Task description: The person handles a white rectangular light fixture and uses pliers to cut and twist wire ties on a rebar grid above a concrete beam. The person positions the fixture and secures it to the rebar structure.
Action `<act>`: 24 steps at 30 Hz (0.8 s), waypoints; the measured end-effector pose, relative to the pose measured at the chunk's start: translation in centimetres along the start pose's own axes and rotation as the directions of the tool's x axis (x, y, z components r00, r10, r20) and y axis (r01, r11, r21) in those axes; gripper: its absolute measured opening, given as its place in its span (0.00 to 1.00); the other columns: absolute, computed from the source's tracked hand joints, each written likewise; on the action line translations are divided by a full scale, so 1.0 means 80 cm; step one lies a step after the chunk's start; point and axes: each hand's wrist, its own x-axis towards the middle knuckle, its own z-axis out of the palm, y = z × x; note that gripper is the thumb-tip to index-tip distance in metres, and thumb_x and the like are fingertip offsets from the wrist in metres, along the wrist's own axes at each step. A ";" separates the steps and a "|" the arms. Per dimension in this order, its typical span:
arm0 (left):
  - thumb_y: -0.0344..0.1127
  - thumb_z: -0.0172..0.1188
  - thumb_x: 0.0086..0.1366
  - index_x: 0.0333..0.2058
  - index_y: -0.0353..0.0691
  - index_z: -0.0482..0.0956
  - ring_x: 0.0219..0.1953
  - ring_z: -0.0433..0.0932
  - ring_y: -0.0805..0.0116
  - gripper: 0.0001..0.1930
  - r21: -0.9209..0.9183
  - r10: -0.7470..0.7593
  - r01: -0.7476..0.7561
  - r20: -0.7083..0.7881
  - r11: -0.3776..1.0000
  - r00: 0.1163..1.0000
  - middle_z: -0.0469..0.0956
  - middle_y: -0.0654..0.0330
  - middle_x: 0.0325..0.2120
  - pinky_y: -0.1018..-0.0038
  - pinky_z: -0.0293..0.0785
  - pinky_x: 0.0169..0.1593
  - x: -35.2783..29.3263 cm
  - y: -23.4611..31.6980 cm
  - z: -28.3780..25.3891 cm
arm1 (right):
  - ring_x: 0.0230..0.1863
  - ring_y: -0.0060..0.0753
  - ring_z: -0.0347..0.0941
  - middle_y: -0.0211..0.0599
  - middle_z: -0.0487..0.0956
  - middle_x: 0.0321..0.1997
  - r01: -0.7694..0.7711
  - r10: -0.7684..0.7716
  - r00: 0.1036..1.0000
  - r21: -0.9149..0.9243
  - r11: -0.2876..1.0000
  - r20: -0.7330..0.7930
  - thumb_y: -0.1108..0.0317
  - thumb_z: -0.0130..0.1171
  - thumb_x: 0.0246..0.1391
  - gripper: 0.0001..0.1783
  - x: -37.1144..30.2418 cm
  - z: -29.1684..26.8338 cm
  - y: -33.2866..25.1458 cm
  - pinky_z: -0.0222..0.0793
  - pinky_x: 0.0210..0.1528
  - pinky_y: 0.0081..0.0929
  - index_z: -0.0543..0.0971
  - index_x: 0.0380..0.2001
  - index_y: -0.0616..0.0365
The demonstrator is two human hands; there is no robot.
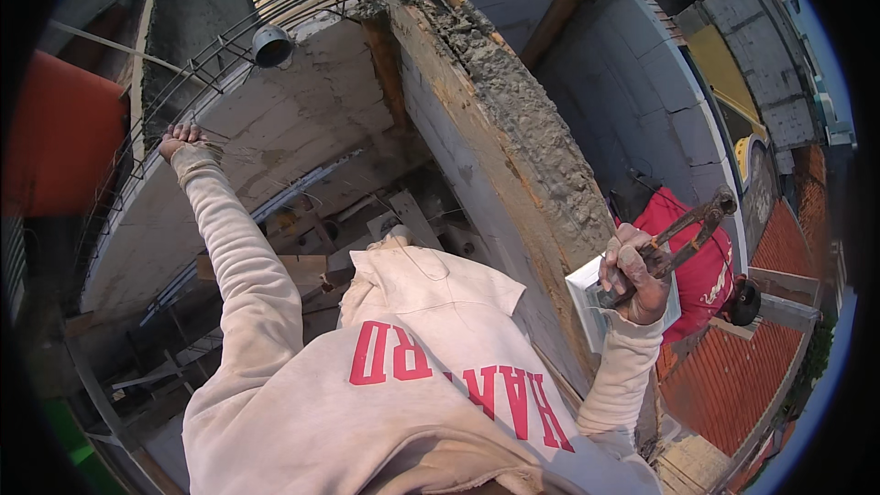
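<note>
My right hand, caked with pale dust, is closed round the handles of rusty pincers. Their jaws point up and to the right. Just behind that hand shows a white-rimmed rectangular piece, partly covered by it. Far out to the left, my left hand has its fingers curled at the top edge of a pale block wall, beside thin steel rods. Fine wires stick out by its wrist; what the fingers grip cannot be made out.
Rough grey concrete lies along the wall top between timber boards. A grey round tube or can sits near the rods. At the right a person in a red shirt bends close to the wall. Planks and clutter lie far below.
</note>
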 end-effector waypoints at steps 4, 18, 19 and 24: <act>0.37 0.37 0.74 0.30 0.47 0.67 0.11 0.56 0.75 0.13 0.012 -0.069 0.068 0.149 0.998 0.986 0.63 0.70 0.15 0.76 0.50 0.12 -0.039 -0.017 0.042 | 0.18 0.19 0.65 0.47 0.80 0.33 0.097 -0.093 0.994 0.069 0.993 -0.062 0.70 0.62 0.65 0.09 0.001 0.002 0.010 0.67 0.24 0.21 0.75 0.33 0.63; 0.33 0.40 0.73 0.32 0.40 0.68 0.11 0.58 0.80 0.10 -0.298 -0.145 0.265 0.369 0.917 0.918 0.64 0.71 0.15 0.81 0.54 0.11 -0.101 -0.039 0.179 | 0.22 0.15 0.68 0.40 0.87 0.41 -0.108 0.128 0.991 -0.322 0.940 0.041 0.64 0.63 0.66 0.11 0.059 0.139 0.141 0.66 0.27 0.20 0.83 0.33 0.60; 0.33 0.40 0.73 0.31 0.40 0.68 0.11 0.59 0.80 0.11 -0.286 -0.141 0.265 0.391 0.921 0.910 0.64 0.71 0.15 0.81 0.54 0.11 -0.116 -0.034 0.192 | 0.23 0.14 0.68 0.36 0.87 0.38 -0.129 0.145 0.988 -0.264 0.956 0.044 0.64 0.63 0.66 0.11 0.059 0.145 0.143 0.65 0.27 0.20 0.84 0.33 0.60; 0.31 0.43 0.70 0.29 0.38 0.67 0.12 0.59 0.81 0.09 -0.276 -0.134 0.300 0.493 0.913 0.860 0.63 0.70 0.16 0.80 0.52 0.15 -0.188 -0.017 0.247 | 0.22 0.14 0.68 0.36 0.88 0.40 -0.044 0.053 0.996 -0.122 0.992 0.073 0.63 0.62 0.67 0.11 0.072 0.166 0.147 0.66 0.26 0.19 0.85 0.38 0.59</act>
